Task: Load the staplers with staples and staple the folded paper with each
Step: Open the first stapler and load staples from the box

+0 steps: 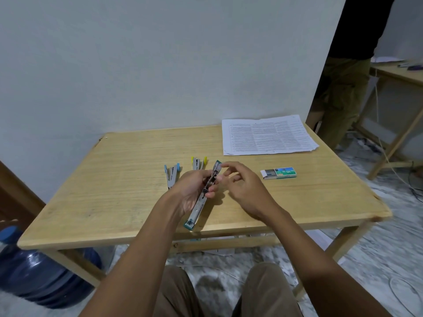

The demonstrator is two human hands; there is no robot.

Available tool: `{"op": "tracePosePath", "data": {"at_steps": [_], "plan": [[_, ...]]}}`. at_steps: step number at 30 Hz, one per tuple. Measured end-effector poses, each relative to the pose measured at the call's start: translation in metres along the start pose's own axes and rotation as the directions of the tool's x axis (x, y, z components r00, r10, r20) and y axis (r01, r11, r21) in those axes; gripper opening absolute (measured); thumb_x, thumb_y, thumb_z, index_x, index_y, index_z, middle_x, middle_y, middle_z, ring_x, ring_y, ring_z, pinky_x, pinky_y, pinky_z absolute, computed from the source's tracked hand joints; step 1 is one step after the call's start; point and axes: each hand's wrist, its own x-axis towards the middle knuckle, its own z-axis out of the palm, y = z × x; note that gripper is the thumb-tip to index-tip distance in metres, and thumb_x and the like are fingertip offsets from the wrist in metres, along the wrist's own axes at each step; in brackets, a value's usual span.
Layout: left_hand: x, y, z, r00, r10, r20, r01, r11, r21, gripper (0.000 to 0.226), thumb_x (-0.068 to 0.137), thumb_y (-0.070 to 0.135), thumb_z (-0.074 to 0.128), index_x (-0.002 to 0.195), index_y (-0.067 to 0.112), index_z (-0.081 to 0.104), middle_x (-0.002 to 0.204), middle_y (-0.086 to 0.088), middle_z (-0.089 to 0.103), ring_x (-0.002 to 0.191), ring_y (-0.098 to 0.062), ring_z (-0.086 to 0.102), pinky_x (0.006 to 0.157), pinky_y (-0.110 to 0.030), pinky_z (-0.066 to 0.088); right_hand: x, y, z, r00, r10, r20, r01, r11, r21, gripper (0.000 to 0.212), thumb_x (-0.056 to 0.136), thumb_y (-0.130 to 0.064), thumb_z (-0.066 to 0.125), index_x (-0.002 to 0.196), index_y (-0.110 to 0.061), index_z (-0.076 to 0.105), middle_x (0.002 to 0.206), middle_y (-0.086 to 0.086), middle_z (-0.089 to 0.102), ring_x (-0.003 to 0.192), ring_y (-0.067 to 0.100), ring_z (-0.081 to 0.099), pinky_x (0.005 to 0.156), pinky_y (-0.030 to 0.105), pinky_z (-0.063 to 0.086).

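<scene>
loading step here, on the first of three. the left hand (193,191) curls round the middle of the teal-edged metal stapler (197,210), which is swung open flat and held just above the near part of the pale wooden table (128,170). its long axis runs on a diagonal, the near end pointing down towards the person's lap, the far end pointing up and away to the right, channel side facing the right hand (245,186). that hand hovers at the far end, fingers loosely bent, thumb and first fingertips (225,166) close together at the tip of the stapler; whether they pinch a strip of staples i cannot tell, it's too blurred. the small green-and-blue staple box (279,173) lies slid open to the right. next up, i'd judge, a strip must sit straight in the channel, then the arm closes. the blue-tipped stapler (172,176) and yellow-tipped stapler (198,163) wait on the table behind, and the printed sheet of paper (267,137) lies at the far right corner.
</scene>
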Motion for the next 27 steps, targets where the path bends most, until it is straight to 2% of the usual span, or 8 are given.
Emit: {"op": "tracePosePath", "data": {"at_steps": [4,9,14,18,20,22,27], "plan": [[0.0,-0.001,0.003,0.999,0.047,0.008,-0.047,0.998,-0.05,0.022,0.104,0.009,0.034,0.11,-0.004,0.051,0.072,-0.01,0.047,0.047,-0.011,0.043,0.036,-0.02,0.033,-0.001,0.0,0.013,0.994,-0.031,-0.103,0.036,0.998,0.052,0.009,0.091,-0.034,0.069,0.097,-0.039,0.066,0.101,-0.01,0.069,0.086,0.01,0.064,0.077,0.023,0.051],[-0.002,-0.002,0.002,0.997,0.079,-0.004,-0.079,0.995,-0.053,0.025,0.104,0.009,0.035,0.118,-0.005,0.051,0.067,-0.007,0.049,0.047,-0.011,0.043,0.038,-0.02,0.034,-0.001,-0.004,0.02,0.99,0.023,-0.138,-0.003,0.99,0.142,0.015,0.09,-0.03,0.072,0.096,-0.041,0.064,0.094,-0.007,0.068,0.077,0.01,0.067,0.066,0.015,0.05],[-0.004,-0.003,0.001,0.993,0.111,0.039,-0.111,0.994,0.008,0.024,0.103,0.008,0.036,0.108,-0.005,0.055,0.071,-0.009,0.05,0.051,-0.012,0.043,0.041,-0.021,0.034,0.002,-0.003,0.02,0.981,-0.029,-0.191,0.025,0.999,-0.024,0.009,0.09,-0.026,0.07,0.098,-0.027,0.074,0.098,-0.009,0.069,0.082,0.006,0.063,0.073,0.018,0.05],[-0.004,-0.004,0.001,0.991,0.123,0.054,-0.125,0.992,0.036,0.024,0.103,0.008,0.035,0.103,-0.003,0.056,0.068,-0.007,0.049,0.051,-0.011,0.043,0.042,-0.022,0.035,0.005,-0.005,0.018,0.969,-0.132,-0.211,0.1,0.982,-0.157,0.01,0.089,-0.021,0.071,0.097,-0.021,0.077,0.09,-0.007,0.068,0.079,0.005,0.064,0.073,0.02,0.052],[-0.003,-0.004,0.002,0.99,0.125,0.065,-0.127,0.991,0.044,0.023,0.103,0.008,0.034,0.101,-0.002,0.055,0.069,-0.007,0.048,0.052,-0.012,0.043,0.042,-0.022,0.035,0.007,-0.007,0.019,0.956,-0.152,-0.25,0.111,0.979,-0.169,0.01,0.088,-0.018,0.073,0.097,-0.019,0.078,0.09,-0.005,0.069,0.079,0.005,0.065,0.073,0.021,0.054],[-0.002,-0.005,0.003,0.99,0.124,0.066,-0.127,0.991,0.042,0.023,0.104,0.008,0.034,0.101,-0.002,0.055,0.069,-0.007,0.048,0.051,-0.012,0.043,0.041,-0.022,0.035,0.009,-0.01,0.018,0.957,-0.111,-0.27,0.077,0.988,-0.133,0.01,0.087,-0.018,0.074,0.096,-0.019,0.078,0.093,-0.005,0.07,0.08,0.006,0.066,0.074,0.022,0.055],[-0.003,-0.006,0.003,0.99,0.127,0.06,-0.13,0.991,0.041,0.024,0.104,0.008,0.033,0.105,-0.002,0.054,0.069,-0.008,0.048,0.05,-0.012,0.043,0.041,-0.022,0.034,0.009,-0.013,0.013,0.97,-0.036,-0.242,0.007,0.993,-0.122,0.009,0.089,-0.023,0.072,0.095,-0.021,0.078,0.097,-0.007,0.071,0.08,0.0,0.063,0.066,0.006,0.046]]}}
